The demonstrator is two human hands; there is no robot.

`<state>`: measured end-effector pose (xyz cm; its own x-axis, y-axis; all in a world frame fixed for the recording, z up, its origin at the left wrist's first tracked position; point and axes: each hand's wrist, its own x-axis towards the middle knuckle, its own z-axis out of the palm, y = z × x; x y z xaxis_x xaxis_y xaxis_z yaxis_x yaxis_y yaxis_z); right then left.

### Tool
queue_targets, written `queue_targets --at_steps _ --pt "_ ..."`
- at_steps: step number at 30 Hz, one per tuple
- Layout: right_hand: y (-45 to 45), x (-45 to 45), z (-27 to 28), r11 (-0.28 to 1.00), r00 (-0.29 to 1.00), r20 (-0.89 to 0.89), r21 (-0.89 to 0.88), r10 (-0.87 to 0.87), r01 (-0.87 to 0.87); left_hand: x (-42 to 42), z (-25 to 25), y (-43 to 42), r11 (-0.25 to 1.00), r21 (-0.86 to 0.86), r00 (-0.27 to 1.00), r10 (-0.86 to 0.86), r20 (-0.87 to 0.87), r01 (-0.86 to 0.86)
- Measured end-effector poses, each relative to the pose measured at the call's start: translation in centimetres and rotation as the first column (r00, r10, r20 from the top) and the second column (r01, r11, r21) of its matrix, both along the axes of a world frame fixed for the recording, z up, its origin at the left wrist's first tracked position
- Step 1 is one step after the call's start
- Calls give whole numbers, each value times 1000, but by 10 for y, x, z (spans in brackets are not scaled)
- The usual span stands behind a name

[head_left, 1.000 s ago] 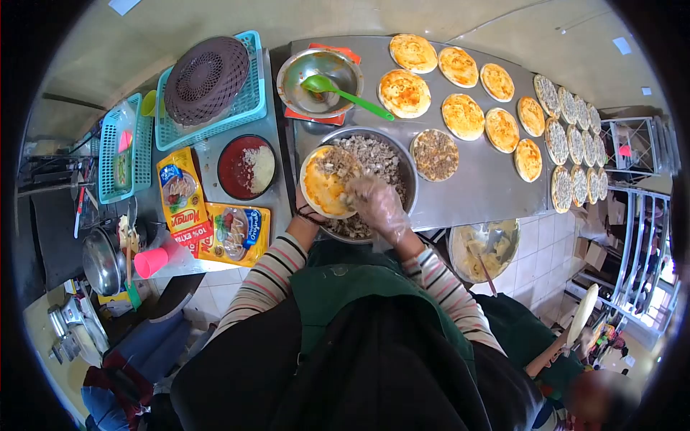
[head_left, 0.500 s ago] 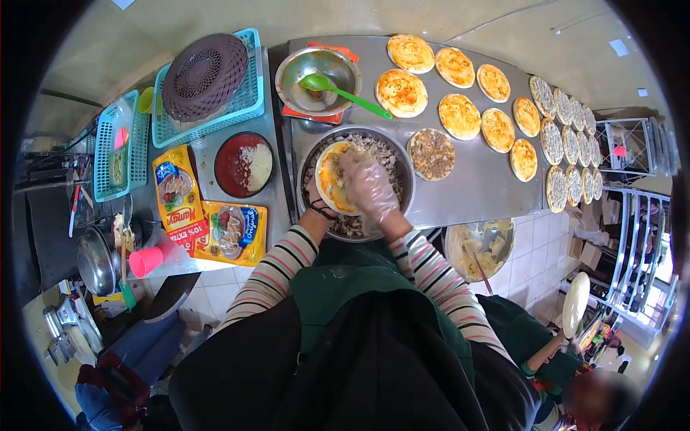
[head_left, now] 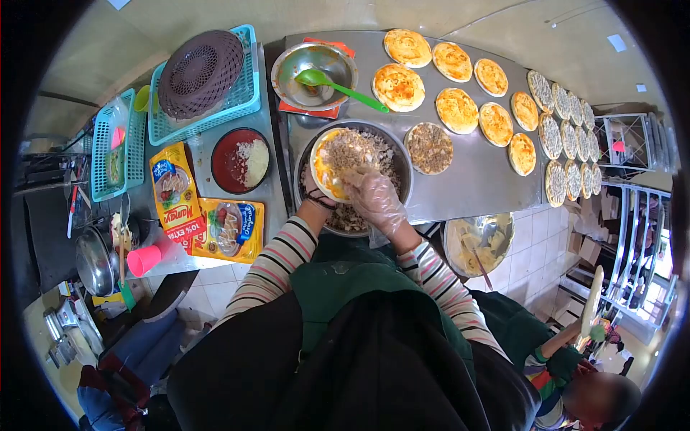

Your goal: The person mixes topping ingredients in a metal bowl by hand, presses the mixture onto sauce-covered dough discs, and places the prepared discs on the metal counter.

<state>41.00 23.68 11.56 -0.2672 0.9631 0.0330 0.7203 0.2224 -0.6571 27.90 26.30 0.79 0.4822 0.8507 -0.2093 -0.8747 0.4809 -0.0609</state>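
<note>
My left hand (head_left: 312,188), mostly hidden, holds a sauced pizza base (head_left: 323,169) from below and its left side, tilted over a large metal bowl (head_left: 407,159). Crumbly ground meat (head_left: 351,218) lies in that bowl. More of the crumbly meat covers the upper and right part of the base, while orange-yellow sauce shows along the left. My right hand (head_left: 375,200), in a clear plastic glove, has its fingers bent together against the meat at the base's lower right edge. Just right of the bowl lies a meat-topped pizza (head_left: 430,148).
Several sauced bases (head_left: 457,110) and grey-topped pizzas (head_left: 555,182) cover the right table. A steel bowl (head_left: 282,72) with a green spoon (head_left: 353,95) stands behind. Left are yellow packets (head_left: 227,228), a red-and-white bowl (head_left: 233,161) and baskets (head_left: 208,127). A co-worker (head_left: 546,352) holds a disc lower right.
My right hand has moved down from the middle of the base to its lower right edge. More meat now shows on the base. The co-worker's pale disc has turned edge-on.
</note>
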Motion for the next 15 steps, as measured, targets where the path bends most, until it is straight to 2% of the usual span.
queue_targets --at_steps 1,2,6,8,9,10,11,12,14,15 --pt "1 -2 -1 999 999 18 -10 47 -47 1 0 0 1000 9 1000 3 0 -3" --pt "2 0 0 999 995 -90 2 45 -45 2 0 1 1000 10 1000 7 2 -7" --pt "6 -10 21 993 998 -46 -116 31 -36 3 -1 1 999 42 1000 19 4 -19" --pt "18 -2 10 996 970 -232 79 69 -51 4 -2 3 997 66 999 32 5 -32" --pt "22 -1 10 996 970 -232 77 70 -54 4 -1 3 996 71 999 49 0 -49" --pt "26 0 10 999 985 -164 14 54 -53 6 0 3 998 -21 998 61 -19 -61" --pt "29 0 9 998 995 -93 -47 42 -47 6 1 3 998 -21 998 61 -19 -62" --pt "33 -1 7 998 995 -91 -46 43 -48 7 3 2 999 -26 999 42 -12 -43" --pt "37 -3 0 995 993 83 -58 81 -77 9 8 -1 999 -18 999 41 -1 -41" --pt "38 -4 5 996 993 82 -55 82 -77 9 8 0 999 -15 999 41 -2 -41"
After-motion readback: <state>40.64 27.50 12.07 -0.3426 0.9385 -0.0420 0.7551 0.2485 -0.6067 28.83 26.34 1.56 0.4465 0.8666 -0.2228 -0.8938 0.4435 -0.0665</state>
